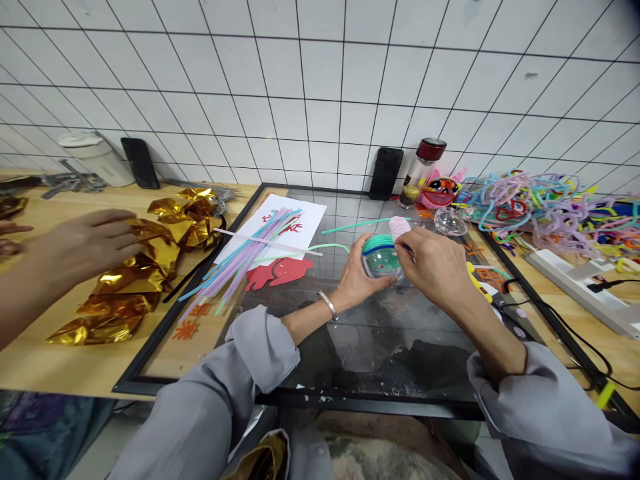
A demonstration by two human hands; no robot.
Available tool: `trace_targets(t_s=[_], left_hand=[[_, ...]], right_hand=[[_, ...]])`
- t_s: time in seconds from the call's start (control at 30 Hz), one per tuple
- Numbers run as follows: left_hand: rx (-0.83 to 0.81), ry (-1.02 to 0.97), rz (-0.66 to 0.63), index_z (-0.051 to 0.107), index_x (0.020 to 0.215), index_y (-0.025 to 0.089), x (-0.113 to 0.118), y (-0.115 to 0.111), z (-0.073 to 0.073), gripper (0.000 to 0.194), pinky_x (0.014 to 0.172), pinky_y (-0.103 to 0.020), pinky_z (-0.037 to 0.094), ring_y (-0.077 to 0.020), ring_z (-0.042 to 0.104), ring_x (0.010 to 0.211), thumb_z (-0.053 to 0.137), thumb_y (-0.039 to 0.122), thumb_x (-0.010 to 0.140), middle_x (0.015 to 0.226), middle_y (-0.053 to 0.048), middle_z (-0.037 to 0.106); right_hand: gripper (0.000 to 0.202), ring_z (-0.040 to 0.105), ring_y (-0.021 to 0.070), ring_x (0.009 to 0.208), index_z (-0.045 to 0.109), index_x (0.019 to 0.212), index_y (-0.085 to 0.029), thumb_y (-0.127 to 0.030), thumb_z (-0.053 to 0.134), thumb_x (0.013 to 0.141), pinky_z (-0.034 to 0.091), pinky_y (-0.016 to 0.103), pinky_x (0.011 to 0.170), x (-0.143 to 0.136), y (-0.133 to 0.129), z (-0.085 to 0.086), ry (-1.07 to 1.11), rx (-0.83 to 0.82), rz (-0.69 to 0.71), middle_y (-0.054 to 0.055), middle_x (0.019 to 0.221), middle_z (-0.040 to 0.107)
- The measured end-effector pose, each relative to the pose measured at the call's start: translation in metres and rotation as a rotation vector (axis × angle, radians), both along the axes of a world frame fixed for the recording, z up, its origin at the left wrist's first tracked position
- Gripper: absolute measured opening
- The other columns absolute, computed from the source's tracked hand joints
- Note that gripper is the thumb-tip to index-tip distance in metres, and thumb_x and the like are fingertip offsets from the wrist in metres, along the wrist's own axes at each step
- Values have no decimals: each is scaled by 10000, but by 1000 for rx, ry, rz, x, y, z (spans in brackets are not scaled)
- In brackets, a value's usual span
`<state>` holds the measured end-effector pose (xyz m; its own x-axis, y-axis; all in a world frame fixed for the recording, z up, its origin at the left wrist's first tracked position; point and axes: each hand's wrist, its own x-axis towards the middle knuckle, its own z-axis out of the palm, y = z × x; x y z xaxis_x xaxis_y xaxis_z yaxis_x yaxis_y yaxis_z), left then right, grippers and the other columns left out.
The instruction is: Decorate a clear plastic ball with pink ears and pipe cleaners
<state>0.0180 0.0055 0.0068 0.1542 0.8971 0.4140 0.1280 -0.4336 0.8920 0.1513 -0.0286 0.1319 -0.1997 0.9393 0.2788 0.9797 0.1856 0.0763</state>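
Observation:
My left hand [357, 277] wraps round the side of a clear plastic ball [384, 263] above the dark glass board. Green pipe cleaner and a dark blue band circle the ball's upper part. A pink ridged, fuzzy piece [399, 227] sticks up at its top right. My right hand [433, 263] is closed in a pinch against the ball's right side; its fingertips hide what they grip. Just behind the ball, a loose green pipe cleaner [345, 227] lies on the board. To the left, a bundle of purple, blue and green pipe cleaners [250, 253] rests partly on white paper [310, 213].
A red paper cutout [280, 272] lies left of my hands. Further left, another person's hand [95, 243] is by gold foil [135, 287]. At the back stand a phone [386, 173] and a bottle [420, 173]. Tangled pipe cleaners [545, 207] and a power strip [583, 290] are at right.

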Motion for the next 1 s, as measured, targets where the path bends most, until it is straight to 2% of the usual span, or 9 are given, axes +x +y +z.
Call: trace_targets(t_s=[0.23, 0.4, 0.6, 1.0], left_hand=[[6, 12, -6, 283, 1502, 251, 0, 2, -3, 1083, 1213, -511, 310, -335, 358, 1463, 895, 396, 621, 1556, -148, 381], [1, 25, -14, 241, 1528, 220, -1, 2, -5, 1111, 1228, -519, 270, -339, 313, 1487, 879, 420, 641, 1581, -178, 337], [4, 38, -25, 175, 1555, 227, -2, -1, -1, 1146, 1211, -530, 288, -347, 319, 1478, 864, 431, 662, 1558, -181, 357], [77, 102, -42, 121, 1578, 267, -3, 1, -7, 1099, 1209, -539, 274, -338, 304, 1480, 801, 487, 744, 1561, -168, 325]], right_hand=[[309, 648, 203, 797, 718, 954, -168, -241, 418, 959, 201, 309, 542, -1, 1, 2, -17, -20, 12, 97, 1015, 733], [305, 652, 203, 796, 716, 952, -160, -237, 422, 956, 180, 311, 542, -2, 1, 4, -25, -40, 8, 101, 1004, 729], [326, 645, 201, 807, 715, 980, -159, -238, 400, 966, 169, 305, 549, -4, 1, 7, -34, -72, -12, 103, 1028, 728], [320, 654, 205, 819, 724, 1011, -170, -243, 415, 972, 194, 315, 555, -2, 1, 6, -28, -89, -17, 96, 1051, 729]])
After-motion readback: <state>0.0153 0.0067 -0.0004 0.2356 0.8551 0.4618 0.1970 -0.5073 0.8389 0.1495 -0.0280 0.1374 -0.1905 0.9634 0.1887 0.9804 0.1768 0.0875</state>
